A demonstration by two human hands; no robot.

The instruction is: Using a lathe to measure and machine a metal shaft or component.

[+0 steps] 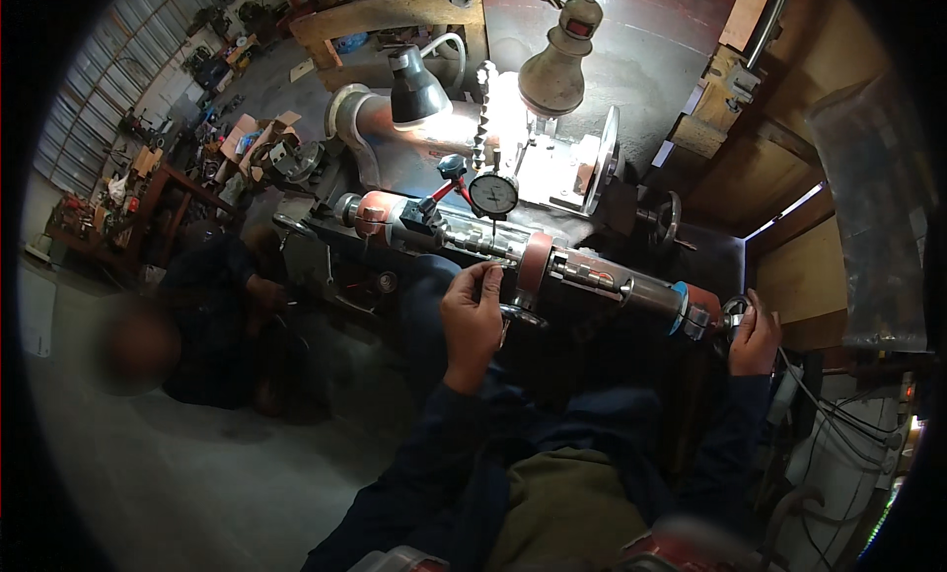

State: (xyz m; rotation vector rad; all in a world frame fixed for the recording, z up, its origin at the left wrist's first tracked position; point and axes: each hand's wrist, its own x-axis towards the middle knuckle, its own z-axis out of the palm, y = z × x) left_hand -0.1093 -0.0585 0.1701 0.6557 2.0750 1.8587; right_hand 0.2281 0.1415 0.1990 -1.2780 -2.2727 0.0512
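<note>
A long metal shaft [582,271] with rust-red bands lies across a lathe-like machine, running from upper left to lower right. My left hand [472,316] pinches a small metal part against the shaft next to a red collar [535,261]. My right hand [755,337] grips a small handwheel [735,311] at the shaft's right end, beside a blue ring [679,306]. A round dial gauge [493,193] on a red-jointed arm stands just above the shaft, its stem pointing down at it.
Two lamps [416,87] [557,64] shine on the machine bed. Another person [202,316] crouches at the left beside the machine on the concrete floor. Wooden panels [789,178] rise at the right. Cluttered benches and boxes [256,138] fill the far left.
</note>
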